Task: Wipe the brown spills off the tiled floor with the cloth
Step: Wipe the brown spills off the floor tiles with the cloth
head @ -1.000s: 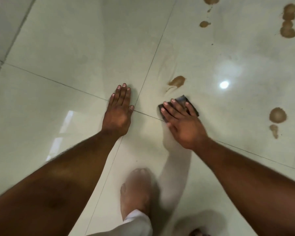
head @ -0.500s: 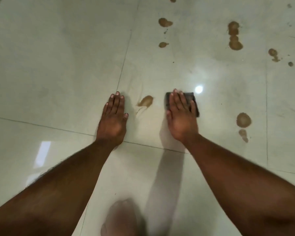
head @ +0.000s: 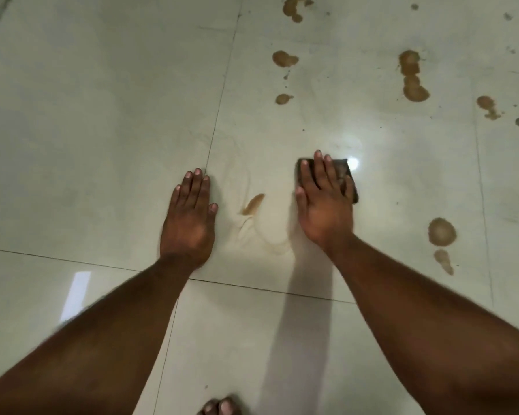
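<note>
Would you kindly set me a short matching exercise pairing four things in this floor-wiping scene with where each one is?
Things:
1. dark cloth
2. left hand
3. smeared brown streak
4. round brown spot

Places:
A. flat on bare tile, holding nothing
B. between the two hands
C. under the right hand and its fingers
D. on the right, beyond the right forearm

Pairs: 1-C, 2-A, 3-B, 4-D
</note>
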